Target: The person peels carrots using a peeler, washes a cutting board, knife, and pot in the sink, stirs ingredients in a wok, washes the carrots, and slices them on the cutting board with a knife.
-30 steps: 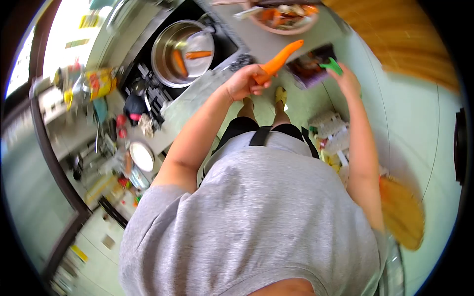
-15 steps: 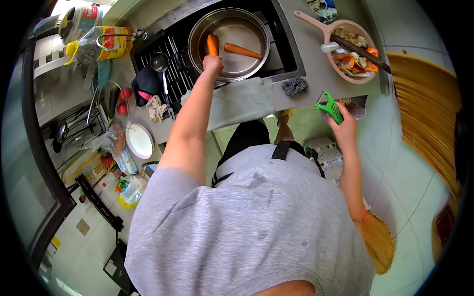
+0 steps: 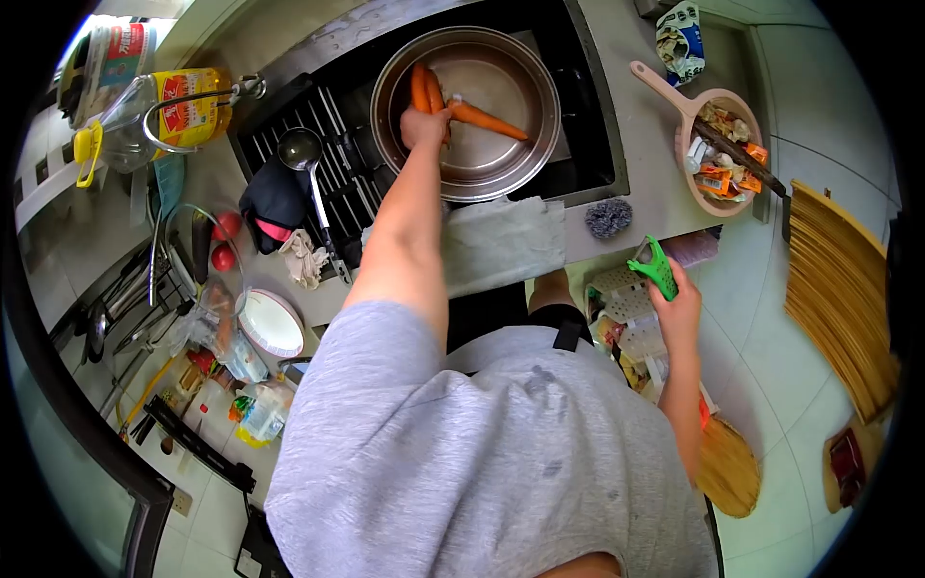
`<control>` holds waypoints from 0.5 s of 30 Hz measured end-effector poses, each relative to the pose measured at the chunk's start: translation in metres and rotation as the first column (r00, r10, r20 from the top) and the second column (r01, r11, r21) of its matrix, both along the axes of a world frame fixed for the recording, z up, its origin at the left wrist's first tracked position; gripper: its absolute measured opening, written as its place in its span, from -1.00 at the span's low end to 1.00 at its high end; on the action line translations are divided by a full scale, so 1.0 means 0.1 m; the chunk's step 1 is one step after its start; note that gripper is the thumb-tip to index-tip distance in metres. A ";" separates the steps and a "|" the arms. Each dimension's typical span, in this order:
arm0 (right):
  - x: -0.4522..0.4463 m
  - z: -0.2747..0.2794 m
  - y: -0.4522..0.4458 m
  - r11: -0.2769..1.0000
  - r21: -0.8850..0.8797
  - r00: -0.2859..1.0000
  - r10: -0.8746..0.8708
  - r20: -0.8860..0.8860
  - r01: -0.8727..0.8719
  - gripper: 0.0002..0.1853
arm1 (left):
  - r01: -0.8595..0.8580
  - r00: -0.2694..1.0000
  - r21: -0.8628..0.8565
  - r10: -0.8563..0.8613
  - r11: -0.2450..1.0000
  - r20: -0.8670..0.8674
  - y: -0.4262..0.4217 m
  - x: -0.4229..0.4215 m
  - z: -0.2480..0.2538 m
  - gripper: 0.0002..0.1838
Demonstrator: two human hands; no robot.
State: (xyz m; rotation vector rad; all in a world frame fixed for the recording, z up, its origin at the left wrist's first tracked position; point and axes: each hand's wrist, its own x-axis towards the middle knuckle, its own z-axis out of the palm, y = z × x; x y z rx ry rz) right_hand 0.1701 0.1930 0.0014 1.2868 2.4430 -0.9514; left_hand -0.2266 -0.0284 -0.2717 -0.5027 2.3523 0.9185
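Observation:
Over the left side of a wide steel pot point(image 3: 540, 159), my left hand point(image 3: 424, 127) is closed round a carrot point(image 3: 421, 89). A second orange length shows close beside it, partly hidden by my fingers. Another carrot point(image 3: 489, 120) slants across the pot from beside my hand; I cannot tell whether my fingers touch its near end. My right hand point(image 3: 680, 306) grips a green peeler point(image 3: 657, 268) by its handle, head pointing up and left, off the counter's front edge.
The pot sits on a black stove point(image 3: 593, 116). A ladle point(image 3: 316, 188) lies left of it. A grey cloth point(image 3: 506, 246) hangs over the front edge near a scrubber point(image 3: 609, 219). At right stands a pink strainer point(image 3: 686, 144) of scraps; an oil bottle point(image 3: 188, 111) stands left.
My left hand, holding a carrot, has moved down into the pot beside the other carrot. The right hand still holds the peeler. The whole view has shifted slightly.

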 end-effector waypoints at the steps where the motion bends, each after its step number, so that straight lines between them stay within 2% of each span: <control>1: -0.03 0.02 -0.01 1.000 0.003 1.000 -0.001 0.004 0.001 -0.51 | 0.152 0.988 -0.024 -0.152 0.988 -0.034 0.06 -0.01 0.28 -0.51; 2: -0.05 0.05 -0.03 1.000 0.010 1.000 -0.014 -0.021 0.014 -0.51 | 0.299 0.951 -0.054 -0.302 0.953 -0.064 0.09 -0.02 0.44 -0.51; 3: -0.07 0.06 -0.04 1.000 0.017 0.999 -0.026 -0.047 0.026 -0.51 | 0.561 0.743 -0.253 -0.614 0.788 -0.266 0.04 -0.01 0.34 -0.51; 4: -0.07 0.06 -0.04 0.999 0.017 0.999 -0.026 -0.047 0.027 -0.51 | 0.562 0.743 -0.252 -0.615 0.788 -0.266 0.03 -0.02 0.24 -0.51; 5: -0.07 0.05 -0.04 1.000 0.022 1.000 -0.011 -0.017 0.011 -0.51 | 0.762 0.517 -0.228 -0.781 0.606 -0.351 0.05 -0.05 0.26 -0.48; 6: -0.08 0.04 -0.05 1.000 0.025 1.000 0.005 0.013 -0.005 -0.50 | 0.899 0.248 -0.229 -0.866 0.373 -0.434 0.06 -0.08 0.28 -0.44; 7: -0.10 0.03 -0.05 1.000 0.025 1.000 0.005 0.013 -0.005 -0.50 | 0.942 0.070 -0.268 -0.899 0.202 -0.433 0.10 -0.06 0.29 -0.49; 8: -0.13 0.03 -0.06 0.999 0.040 1.000 0.021 -0.012 -0.020 -0.53 | 0.942 0.069 -0.267 -0.899 0.201 -0.432 0.15 -0.03 0.26 -0.49; 10: -0.21 0.06 -0.08 0.998 0.056 0.999 0.038 -0.031 -0.036 -0.55 | 0.879 -0.297 -0.443 -0.930 -0.177 -0.218 0.24 0.03 0.12 -0.52; 11: -0.25 0.10 -0.07 0.998 0.045 0.999 0.040 -0.031 -0.039 -0.53 | 0.836 -0.351 -0.491 -0.926 -0.244 -0.137 0.26 0.08 -0.09 -0.53; 13: -0.31 0.21 -0.08 0.998 0.040 0.998 0.045 -0.032 -0.044 -0.51 | 0.822 -0.326 -0.525 -0.939 -0.223 -0.111 0.23 0.15 -0.25 -0.53; 14: -0.33 0.27 -0.08 0.996 0.070 0.998 0.058 -0.033 -0.055 -0.52 | 0.804 -0.297 -0.559 -0.951 -0.203 -0.082 0.23 0.16 -0.25 -0.53; 15: -0.35 0.32 -0.07 0.993 0.098 0.997 0.072 -0.036 -0.068 -0.52 | 0.804 -0.290 -0.562 -0.953 -0.194 -0.086 0.25 0.15 -0.02 -0.53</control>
